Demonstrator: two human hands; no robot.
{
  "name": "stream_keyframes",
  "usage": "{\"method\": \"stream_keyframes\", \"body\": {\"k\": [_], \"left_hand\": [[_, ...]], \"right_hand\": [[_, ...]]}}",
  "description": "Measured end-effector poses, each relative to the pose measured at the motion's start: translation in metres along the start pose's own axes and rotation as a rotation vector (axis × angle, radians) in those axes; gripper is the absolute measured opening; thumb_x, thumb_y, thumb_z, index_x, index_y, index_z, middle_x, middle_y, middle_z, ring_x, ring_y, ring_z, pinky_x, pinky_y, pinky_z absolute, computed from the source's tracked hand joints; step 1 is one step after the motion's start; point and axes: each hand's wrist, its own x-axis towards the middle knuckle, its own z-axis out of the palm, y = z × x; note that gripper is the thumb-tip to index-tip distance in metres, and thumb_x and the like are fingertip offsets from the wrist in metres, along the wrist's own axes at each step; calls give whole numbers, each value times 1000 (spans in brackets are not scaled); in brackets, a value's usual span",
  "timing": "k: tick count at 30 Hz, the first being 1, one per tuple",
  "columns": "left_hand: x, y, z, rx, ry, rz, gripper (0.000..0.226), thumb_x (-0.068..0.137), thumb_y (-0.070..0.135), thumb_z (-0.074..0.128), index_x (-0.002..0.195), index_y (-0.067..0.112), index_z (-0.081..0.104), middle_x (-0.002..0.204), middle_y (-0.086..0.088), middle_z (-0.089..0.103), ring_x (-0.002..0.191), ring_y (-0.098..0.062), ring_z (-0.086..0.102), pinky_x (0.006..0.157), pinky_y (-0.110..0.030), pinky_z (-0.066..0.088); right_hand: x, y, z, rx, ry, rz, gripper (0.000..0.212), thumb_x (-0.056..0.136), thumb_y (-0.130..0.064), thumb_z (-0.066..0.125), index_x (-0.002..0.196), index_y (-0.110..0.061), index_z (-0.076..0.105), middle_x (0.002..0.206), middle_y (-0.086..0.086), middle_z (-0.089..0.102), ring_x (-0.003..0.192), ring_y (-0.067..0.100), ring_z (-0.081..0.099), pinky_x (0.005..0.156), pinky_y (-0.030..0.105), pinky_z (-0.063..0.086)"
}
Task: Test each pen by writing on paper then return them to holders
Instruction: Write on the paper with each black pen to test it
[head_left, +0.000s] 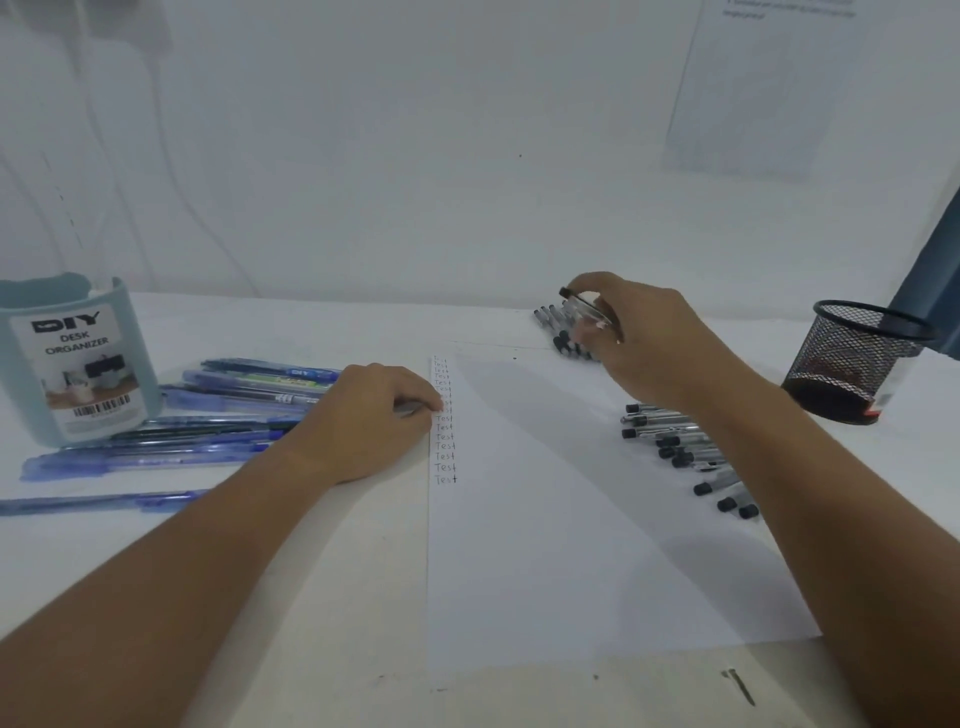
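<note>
White counter (322, 597) against a white wall. Left hand (363, 421) lies curled at the paper (571, 519) edge; whether it grasps anything, I cannot tell. Right hand (644, 338) pinches a black-capped pen (584, 304) above far pens (556, 325), which it could scatter.

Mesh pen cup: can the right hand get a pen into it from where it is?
Probably yes. The mesh pen cup stands upright with its mouth open, just right of the right hand, which holds a black-capped pen. Nothing stands between them.
</note>
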Motion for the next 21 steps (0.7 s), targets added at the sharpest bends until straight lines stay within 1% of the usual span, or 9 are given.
{"method": "stream_keyframes", "body": {"k": [3,5,6,8,10,12,15,19,21], "left_hand": [[0,0,0,11,-5,5,21,86,7,59,96,16,74,101,10,68,95,-2,58,79,7,32],[0,-1,1,25,-5,12,21,86,7,59,96,17,74,103,9,68,95,-3,58,80,5,32],[0,-1,1,34,-4,15,21,86,7,59,97,17,74,104,8,68,96,-4,59,80,4,33],[0,-1,1,46,-5,19,21,87,7,58,98,17,74,105,7,68,97,-6,59,81,2,33],[0,-1,2,52,-6,22,21,87,7,58,99,16,73,106,5,68,98,-7,59,85,-6,37],[0,0,2,61,-5,25,21,87,7,58,100,15,73,107,4,68,98,-10,60,89,-13,39],[0,0,2,59,-4,26,21,87,6,58,100,13,73,108,2,68,100,-12,60,93,-17,40],[0,0,2,49,-9,20,22,87,6,58,100,14,73,108,3,67,99,-10,60,92,-17,40],[0,-1,2,42,-7,17,22,87,6,58,100,14,73,107,3,67,97,-9,59,90,-14,40]], "right_hand": [[-3,-14,4,162,41,0,35,101,-14,47,133,-26,50,84,-7,58,61,4,54,57,8,40],[-5,-25,8,458,78,67,34,102,-15,44,133,-30,46,87,-1,57,53,11,57,51,20,47],[-5,-29,10,640,87,129,34,103,-15,43,133,-31,46,86,3,55,49,14,54,45,25,45],[-6,-37,15,1006,76,312,39,102,-12,43,132,-35,49,81,6,49,44,14,42,38,22,32],[-6,-40,17,1240,59,465,46,98,-7,43,128,-40,55,73,3,45,45,12,31,37,20,23],[-7,-40,20,1299,56,522,46,96,-6,44,123,-38,59,69,0,43,48,13,25,36,20,20],[-8,-41,24,1285,85,566,40,94,-5,45,120,-31,60,65,-2,42,48,13,24,35,18,19],[-8,-43,28,1303,115,591,41,92,0,44,123,-24,56,62,-1,42,43,11,26,34,17,19],[-9,-42,28,1369,103,588,43,94,3,45,128,-22,52,66,4,50,45,12,33,35,20,25]]}}
